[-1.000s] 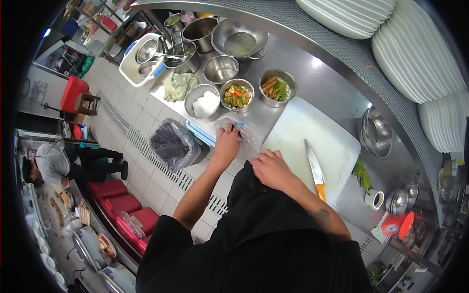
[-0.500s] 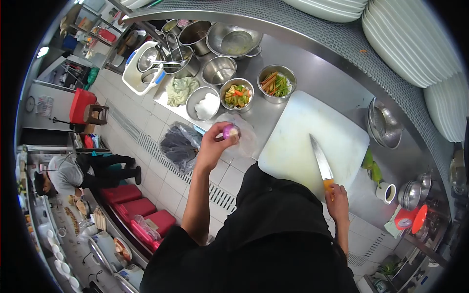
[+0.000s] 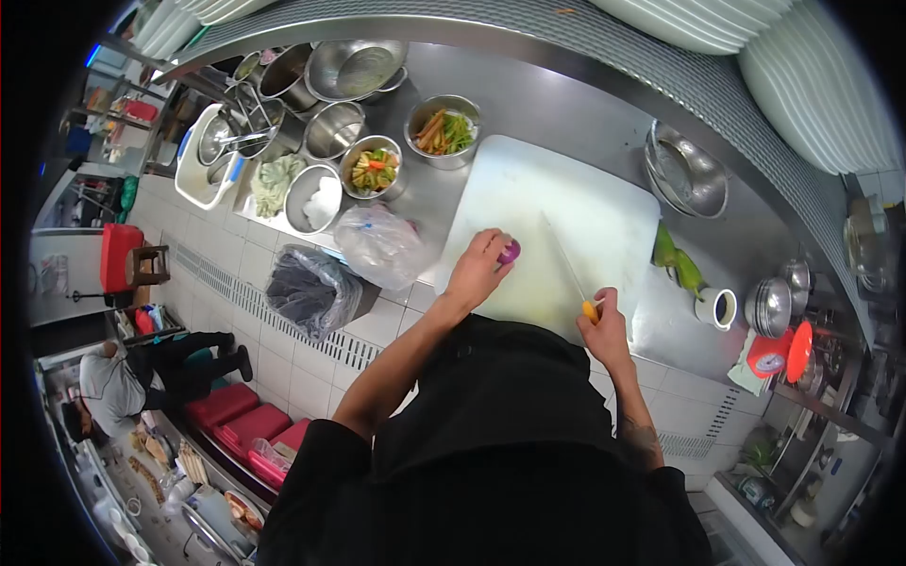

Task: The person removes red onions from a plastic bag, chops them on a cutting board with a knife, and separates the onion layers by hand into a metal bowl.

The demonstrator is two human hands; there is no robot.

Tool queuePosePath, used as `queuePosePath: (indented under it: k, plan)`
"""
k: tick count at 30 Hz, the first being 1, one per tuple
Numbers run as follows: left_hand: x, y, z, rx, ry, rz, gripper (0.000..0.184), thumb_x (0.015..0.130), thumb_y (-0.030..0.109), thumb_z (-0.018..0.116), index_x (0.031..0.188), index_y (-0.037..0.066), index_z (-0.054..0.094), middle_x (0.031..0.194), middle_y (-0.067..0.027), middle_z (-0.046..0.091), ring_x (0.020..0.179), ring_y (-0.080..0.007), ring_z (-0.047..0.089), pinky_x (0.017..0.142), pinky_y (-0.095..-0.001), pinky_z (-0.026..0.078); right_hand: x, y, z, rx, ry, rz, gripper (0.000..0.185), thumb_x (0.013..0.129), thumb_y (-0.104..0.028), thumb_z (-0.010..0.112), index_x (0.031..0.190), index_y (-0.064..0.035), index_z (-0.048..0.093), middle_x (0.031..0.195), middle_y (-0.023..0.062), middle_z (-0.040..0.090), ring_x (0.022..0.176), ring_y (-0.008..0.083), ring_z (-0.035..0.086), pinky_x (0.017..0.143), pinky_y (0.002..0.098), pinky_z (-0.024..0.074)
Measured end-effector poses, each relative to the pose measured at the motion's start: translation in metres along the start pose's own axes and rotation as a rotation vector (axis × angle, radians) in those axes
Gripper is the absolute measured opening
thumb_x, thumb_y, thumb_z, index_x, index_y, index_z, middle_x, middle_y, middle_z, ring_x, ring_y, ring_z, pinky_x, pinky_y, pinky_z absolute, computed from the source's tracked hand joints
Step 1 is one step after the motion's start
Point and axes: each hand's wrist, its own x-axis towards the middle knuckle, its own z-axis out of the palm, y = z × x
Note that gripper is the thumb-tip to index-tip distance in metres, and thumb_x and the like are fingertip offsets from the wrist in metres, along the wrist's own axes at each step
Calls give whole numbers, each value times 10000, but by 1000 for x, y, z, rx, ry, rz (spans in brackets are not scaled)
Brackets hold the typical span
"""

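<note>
My left hand (image 3: 479, 269) is closed round a purple onion (image 3: 510, 252) over the left part of a white cutting board (image 3: 604, 198). In my right hand (image 3: 604, 325) is the orange handle of a knife (image 3: 564, 257), at the board's near right. Its blade appears edge-on and points away toward the middle of the board. Left of the board, beside my left forearm, lies a clear plastic bag (image 3: 379, 245); its contents are hard to make out.
Beyond the board stand a pot of cut carrot and green strips (image 3: 444, 132) and a bowl of chopped vegetables (image 3: 371, 168). Green peppers (image 3: 676, 259) and a white cup (image 3: 715, 308) are at the right. A lined bin (image 3: 316, 292) stands left; a steel shelf edge (image 3: 453, 36) runs overhead.
My left hand has brought the onion from beside the plastic bag to over the board. The knife has turned from flat to edge-on in my right hand. The whole view has shifted.
</note>
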Motion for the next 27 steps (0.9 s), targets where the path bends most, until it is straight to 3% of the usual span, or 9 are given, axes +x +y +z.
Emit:
queuePosePath:
  k: [2, 6, 8, 11, 15, 19, 27]
  plan:
    - [-8, -8, 11, 48, -90, 111, 494, 742, 65, 833, 1177, 70, 599, 1206, -140, 555, 1113, -334, 580, 936, -396, 519, -4, -5, -3, 114, 8, 12, 280, 904, -136, 598, 1099, -38, 421, 654, 209, 596, 639, 430, 628, 594, 461, 477]
    - [-23, -14, 10, -68, -53, 123, 497, 735, 71, 838, 1171, 68, 600, 1203, -140, 551, 1098, -336, 585, 943, -400, 515, -9, -12, -9, 62, -26, 38, 233, 919, -116, 581, 1058, -31, 414, 677, 236, 608, 677, 454, 634, 614, 506, 477]
    - [-26, -17, 9, -43, -10, 135, 471, 744, 65, 831, 1157, 68, 605, 1181, -135, 548, 1083, -323, 589, 941, -393, 518, -7, 2, 2, -187, -33, -101, 193, 932, -100, 559, 1026, -19, 411, 721, 271, 625, 702, 489, 623, 640, 559, 476]
    - [-31, -13, 10, -80, -10, 109, 450, 762, 72, 811, 1163, 69, 605, 1178, -133, 533, 1084, -329, 576, 910, -395, 520, -10, 3, 18, -214, -69, -152, 181, 937, -107, 543, 1024, -9, 418, 758, 300, 629, 729, 517, 611, 674, 598, 473]
    - [-32, -14, 22, -136, 42, 75, 427, 759, 72, 814, 1135, 57, 614, 1182, -132, 526, 1049, -317, 580, 874, -392, 523, -24, -36, 14, -345, -162, -209, 156, 984, -137, 499, 1044, -21, 414, 807, 300, 630, 721, 533, 623, 661, 603, 507]
    - [-24, -15, 28, -47, 138, 197, 381, 733, 47, 809, 1069, 52, 630, 1123, -122, 564, 987, -316, 590, 828, -399, 527, -32, -56, 10, -514, -245, -190, 154, 1029, -175, 445, 1040, -25, 413, 799, 280, 612, 702, 522, 629, 621, 597, 518]
    - [-20, -15, 26, -20, 185, 278, 370, 706, 20, 791, 1041, 62, 637, 1067, -104, 609, 971, -318, 596, 813, -404, 531, -37, -72, -4, -630, -314, -199, 131, 941, -48, 479, 1041, -11, 402, 822, 278, 599, 698, 494, 656, 611, 560, 547]
